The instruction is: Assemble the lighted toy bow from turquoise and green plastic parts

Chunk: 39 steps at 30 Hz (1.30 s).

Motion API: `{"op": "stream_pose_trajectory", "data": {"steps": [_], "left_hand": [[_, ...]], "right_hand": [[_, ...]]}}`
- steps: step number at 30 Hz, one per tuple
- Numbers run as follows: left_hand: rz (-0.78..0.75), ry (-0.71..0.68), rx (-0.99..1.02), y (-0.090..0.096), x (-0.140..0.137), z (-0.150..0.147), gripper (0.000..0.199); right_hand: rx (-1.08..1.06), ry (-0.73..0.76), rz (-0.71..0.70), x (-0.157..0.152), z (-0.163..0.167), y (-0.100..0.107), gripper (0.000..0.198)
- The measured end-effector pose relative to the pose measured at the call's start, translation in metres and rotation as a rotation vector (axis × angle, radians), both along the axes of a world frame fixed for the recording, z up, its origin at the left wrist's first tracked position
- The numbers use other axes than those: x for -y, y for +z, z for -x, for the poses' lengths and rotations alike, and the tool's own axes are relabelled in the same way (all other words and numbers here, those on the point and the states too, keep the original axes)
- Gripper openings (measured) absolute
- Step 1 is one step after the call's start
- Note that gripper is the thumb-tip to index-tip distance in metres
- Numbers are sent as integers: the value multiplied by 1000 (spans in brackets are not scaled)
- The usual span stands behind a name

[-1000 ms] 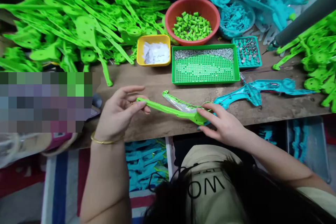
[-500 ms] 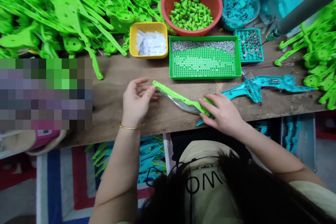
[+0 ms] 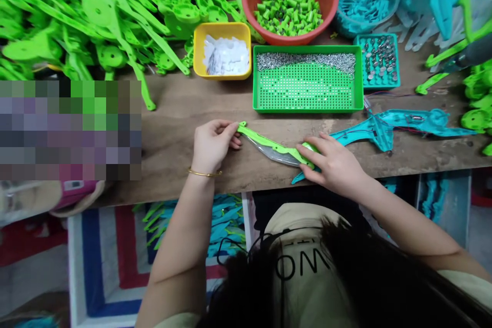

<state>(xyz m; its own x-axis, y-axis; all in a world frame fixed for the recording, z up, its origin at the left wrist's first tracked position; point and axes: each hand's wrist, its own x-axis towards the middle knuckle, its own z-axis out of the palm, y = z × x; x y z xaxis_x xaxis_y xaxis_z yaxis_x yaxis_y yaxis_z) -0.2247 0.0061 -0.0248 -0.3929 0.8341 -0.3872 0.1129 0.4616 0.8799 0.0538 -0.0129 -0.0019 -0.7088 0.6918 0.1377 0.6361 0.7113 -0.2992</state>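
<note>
Between my hands is a long bright-green plastic part (image 3: 269,140) with a clear curved plastic piece (image 3: 271,155) along its near side. My left hand (image 3: 215,144) pinches its narrow left tip between thumb and fingers. Over its wider right end, my right hand (image 3: 331,165) closes its fingers, hiding part of that end. To the right, a blue plastic shell (image 3: 382,125) with thin wires lies on the wooden table (image 3: 172,118). Its left end runs beneath my right hand, and a blue tip pokes out on the near side.
Behind my hands stand a green perforated tray (image 3: 307,111) of small metal screws, a yellow box (image 3: 223,76) of white pieces, a red bowl (image 3: 290,36) of green parts and a blue tray (image 3: 376,84) of metal pieces. Green parts (image 3: 100,5) pile up at left. A screwdriver-like tool (image 3: 467,56) hangs at right.
My left hand has closed onto the green part's left tip, its fingers having been looser before. The view has shifted a little. The hanging tool at upper right has swung rightward.
</note>
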Motion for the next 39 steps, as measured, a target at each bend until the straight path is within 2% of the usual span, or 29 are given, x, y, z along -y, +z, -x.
{"op": "stream_pose_trajectory", "data": {"steps": [11,16,21,29,36,39], "left_hand": [[36,-37,-32,2,-1,0,9],[20,-124,-120,-3,-1,8,14],[21,-154,-191,-3,-2,9,17],[54,-186,-347,4,-1,7,21],[92,-174,-352,0,1,9,22],[58,-222,-497,-2,2,10,22]], "right_hand": [[17,-31,-75,6,4,0,35],[9,-60,-50,9,6,1,34],[-8,-74,-44,10,7,0,34],[-3,-47,110,6,3,1,39],[33,-77,166,4,0,3,39],[45,-82,170,4,-2,1,40]]}}
